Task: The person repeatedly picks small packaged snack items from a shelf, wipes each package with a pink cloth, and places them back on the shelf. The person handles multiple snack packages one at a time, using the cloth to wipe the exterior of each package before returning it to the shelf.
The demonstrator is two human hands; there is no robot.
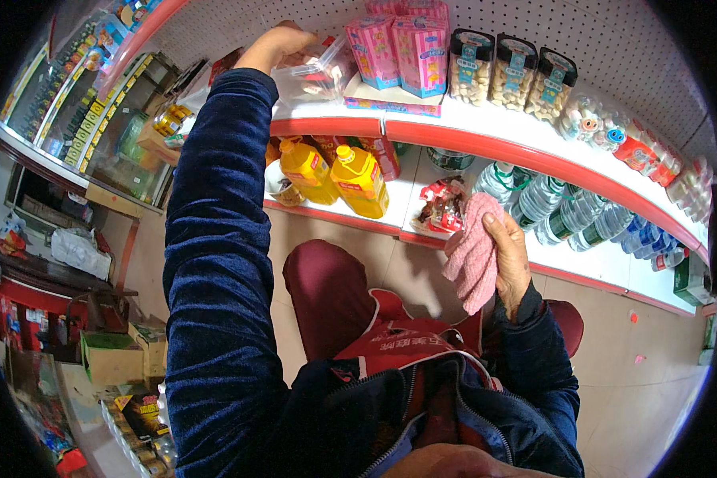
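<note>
My left hand (293, 43) reaches to the upper shelf and lies at the rim of a clear plastic tub (313, 74) with some wrapped items in it; its fingers are partly hidden, so its hold is unclear. My right hand (509, 251) grips a pink textured cloth (475, 257), which hangs in folds in front of the lower shelf. Just behind the cloth, a red and clear bag of packaged food (441, 204) lies on the lower shelf. Pink striped boxes (399, 52) stand right of the tub.
Black-lidded jars of nuts (471, 67) line the upper shelf. Below its red edge (460, 143) stand yellow oil bottles (359, 182), a white cup (284, 184) and large water bottles (541, 202). Cardboard boxes (113, 357) and a glass display case (122, 143) are at the left.
</note>
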